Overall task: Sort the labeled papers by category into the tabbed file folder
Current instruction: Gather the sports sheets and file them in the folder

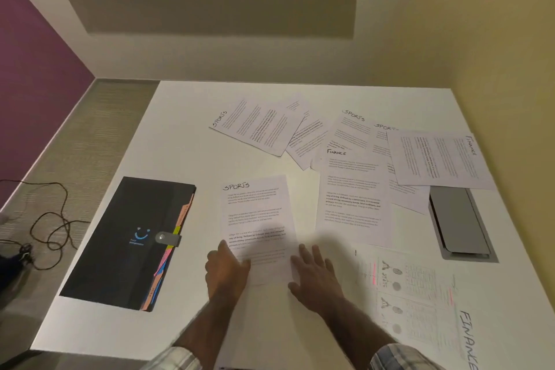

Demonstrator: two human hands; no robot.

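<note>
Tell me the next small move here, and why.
Probably grip the nearest SPORTS sheet and lift it: the left hand and right hand lie open at its lower corners, gripping nothing. The black file folder is shut under its clasp, so unclasping it should follow.

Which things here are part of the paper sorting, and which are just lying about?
Part of the job: black folder, nearest SPORTS sheet, FINANCE sheet, chart sheet, scattered papers behind.
Lying about: grey hatch in the table, cable on the floor.
</note>
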